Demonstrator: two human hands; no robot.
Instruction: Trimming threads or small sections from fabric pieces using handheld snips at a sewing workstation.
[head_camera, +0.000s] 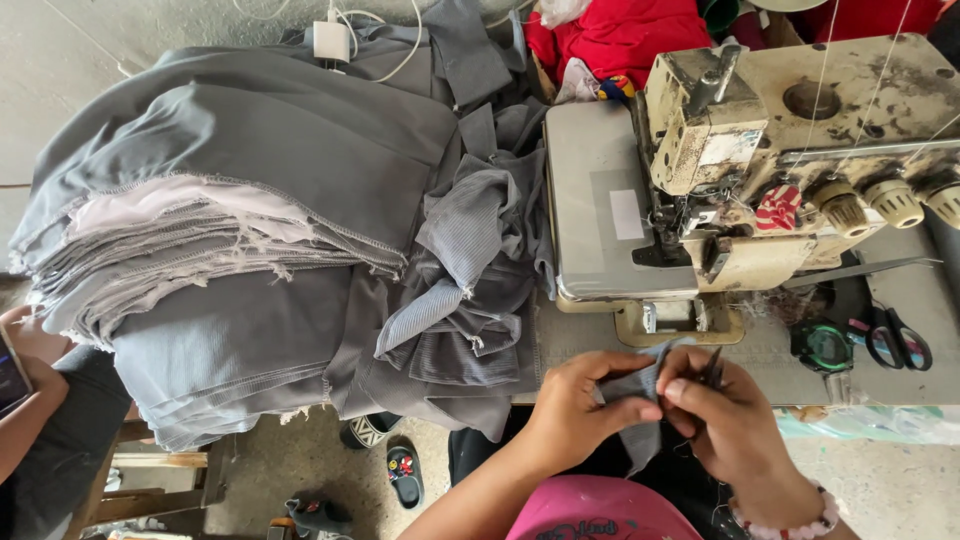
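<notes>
Grey everywhere: the big stack of cut fabric is slate grey, with paler, lilac-grey layers showing along its frayed edges. The loose heap of ribbed pieces beside it is the same grey, finely striped by the ribbing. The small fabric piece pinched between the left hand and right hand is grey too. The sewing machine is cream, stained and chipped brown, with beige dials and one red-and-white patterned knob. Red cloth glows behind it. Black-handled scissors lie on the pale table. Pink shirt below, pale pink bead bracelet on the right wrist, white charger up top.
</notes>
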